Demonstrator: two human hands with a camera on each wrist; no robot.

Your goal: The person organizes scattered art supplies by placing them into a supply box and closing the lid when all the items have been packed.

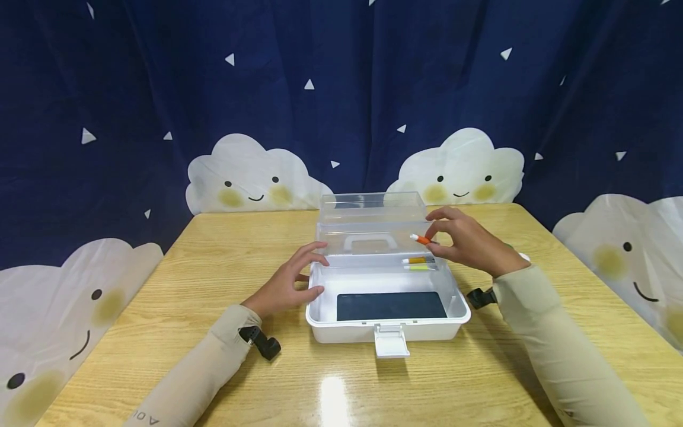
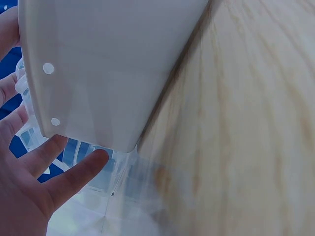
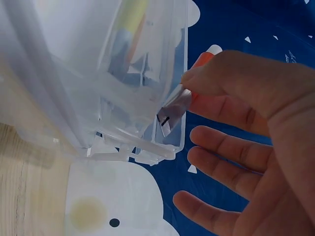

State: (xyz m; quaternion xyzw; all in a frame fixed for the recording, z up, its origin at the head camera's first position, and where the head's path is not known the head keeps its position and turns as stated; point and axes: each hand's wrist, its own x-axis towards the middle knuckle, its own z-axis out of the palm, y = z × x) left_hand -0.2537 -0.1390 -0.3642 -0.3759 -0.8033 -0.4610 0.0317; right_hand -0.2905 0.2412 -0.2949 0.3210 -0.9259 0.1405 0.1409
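Note:
An open white storage box (image 1: 320, 335) stands on the table with its hinged clear lid (image 1: 368, 237) raised at the back. My right hand (image 1: 461, 240) pinches a short orange pen (image 1: 421, 239) between thumb and forefinger, over the box's back right. In the right wrist view the pen has a white end and a silvery, see-through end with a dark mark. Two similar pens, one orange-yellow (image 1: 415, 260) and one lime (image 1: 417, 267), lie at the back right. My left hand (image 1: 288, 284), fingers spread, is at the box's left side, fingertips by the rim.
A dark rectangular panel (image 1: 392, 306) shows on the box floor. The front latch (image 1: 391, 344) hangs down. Behind the wooden table (image 1: 251, 231) hangs a dark blue curtain (image 1: 341, 89) with white clouds. Part of a white thing (image 1: 524, 257) shows behind the right wrist.

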